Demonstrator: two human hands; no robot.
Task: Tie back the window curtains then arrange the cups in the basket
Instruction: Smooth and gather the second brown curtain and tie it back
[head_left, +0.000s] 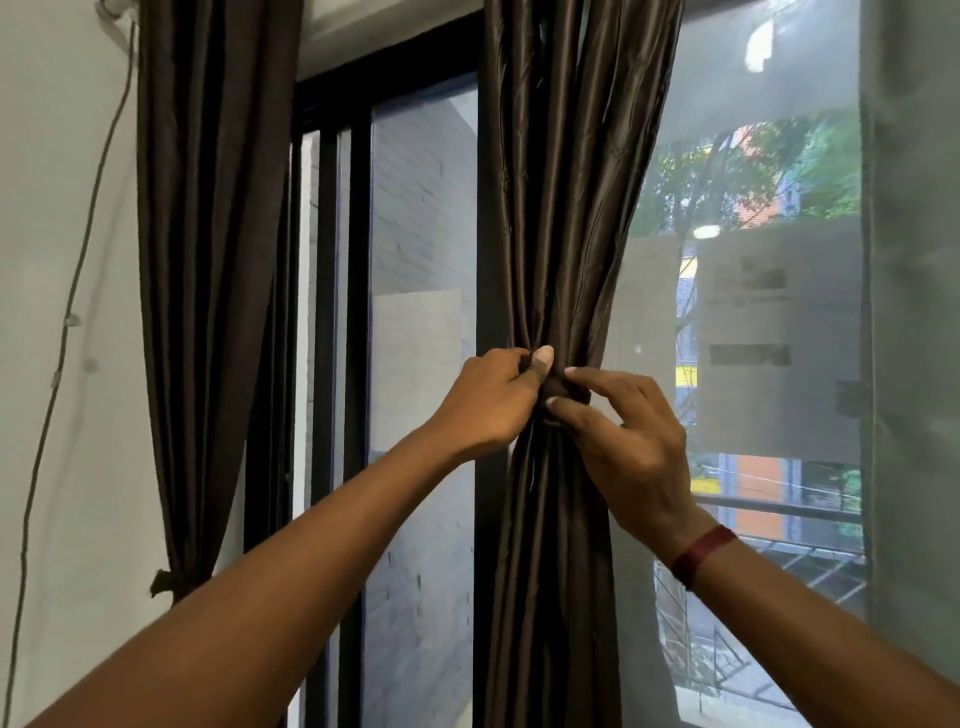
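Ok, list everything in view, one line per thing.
left curtain: one, dark brown, beside the wall, tied low down.
middle curtain: one, dark brown, in front of the window frame, gathered at mid-height.
tie band: one, dark brown, at the middle curtain's gather.
window frame: one, black, between the curtains.
mesh screen: one, pale grey, right of the middle curtain.
cable: one, grey, running down the wall.
wall: one, white, far left.
wristband: one, dark red, right wrist.
left grip: one, bare, pinches the tie band from the left.
right grip: one, bare, pinches the tie band from the right.
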